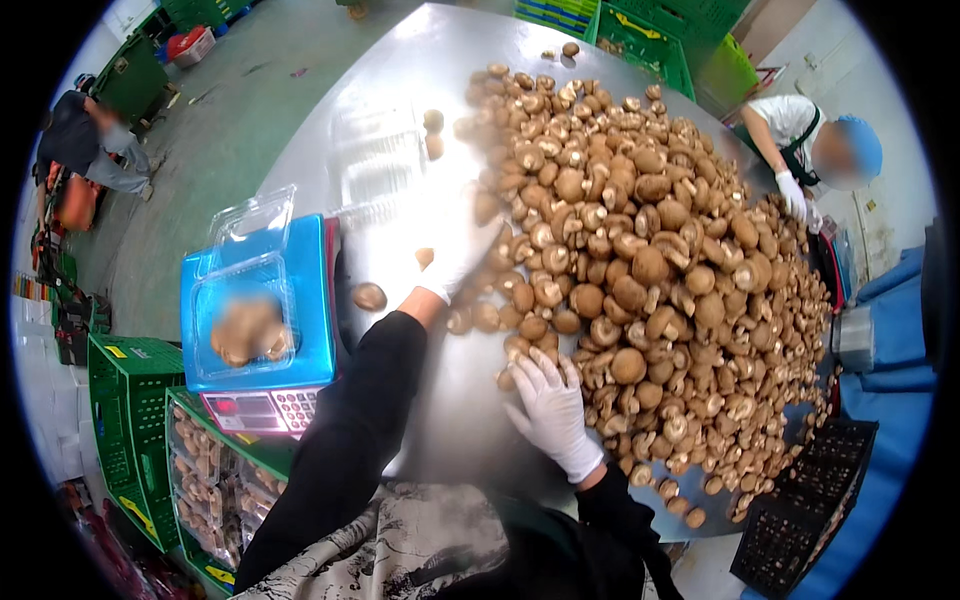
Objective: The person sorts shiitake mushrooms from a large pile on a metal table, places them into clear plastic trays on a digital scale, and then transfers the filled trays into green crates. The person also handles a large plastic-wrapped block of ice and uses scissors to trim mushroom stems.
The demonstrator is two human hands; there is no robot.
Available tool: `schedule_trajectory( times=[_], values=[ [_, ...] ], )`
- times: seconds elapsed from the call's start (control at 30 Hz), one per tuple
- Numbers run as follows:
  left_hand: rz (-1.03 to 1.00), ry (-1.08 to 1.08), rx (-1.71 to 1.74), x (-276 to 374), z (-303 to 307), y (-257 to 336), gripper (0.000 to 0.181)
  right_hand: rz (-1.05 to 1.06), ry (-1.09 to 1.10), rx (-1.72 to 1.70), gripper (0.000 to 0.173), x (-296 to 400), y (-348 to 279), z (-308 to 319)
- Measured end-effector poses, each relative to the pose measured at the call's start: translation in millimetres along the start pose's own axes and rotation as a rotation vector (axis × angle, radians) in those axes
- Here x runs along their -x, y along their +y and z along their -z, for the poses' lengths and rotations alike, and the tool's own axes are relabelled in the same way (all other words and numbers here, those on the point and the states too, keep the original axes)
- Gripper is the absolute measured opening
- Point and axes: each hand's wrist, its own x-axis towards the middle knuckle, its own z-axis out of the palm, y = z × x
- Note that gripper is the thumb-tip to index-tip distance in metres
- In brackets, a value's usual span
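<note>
A large heap of brown mushrooms (649, 262) covers the right of a steel table (450, 420). My left hand (457, 251), in a white glove, reaches to the heap's left edge; glare hides its fingers and whether it holds anything. My right hand (551, 412), gloved too, rests its spread fingertips on mushrooms at the near edge of the heap. On the blue scale (315, 300) at the left, an open clear plastic clamshell box (199, 315) holds several mushrooms (251, 330). A loose mushroom (369, 297) lies between the scale and my left forearm.
Empty clear clamshell boxes (375, 161) lie on the table beyond my left hand. Green crates (174, 420) stand at lower left, one with packed boxes of mushrooms (199, 480). A black crate (802, 502) is at lower right. A co-worker (795, 142) handles mushrooms across; another person (82, 142) bends at far left.
</note>
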Motion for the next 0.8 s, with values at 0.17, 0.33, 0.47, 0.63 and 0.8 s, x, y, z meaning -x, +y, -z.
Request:
schedule_trajectory(
  times=[0.17,0.33,0.47,0.63,0.8],
  values=[
    [0.107,0.025,0.143,55,31,35,0.039,0.014,-0.033,0.029,0.062,7,-2,8],
    [0.172,-0.022,0.231,99,57,56,0.041,0.004,-0.022,0.025,0.056,15,-7,8],
    [0.362,-0.072,0.724,139,64,55,0.032,0.012,0.111,-0.027,0.046,13,-13,13],
    [0.862,-0.283,1.445,173,118,101,0.045,-0.219,0.481,-0.615,0.052,7,-34,20],
    [0.845,-0.442,1.528,204,135,103,0.052,-0.092,0.350,-0.542,0.074,-1,-79,38]
  ],
)
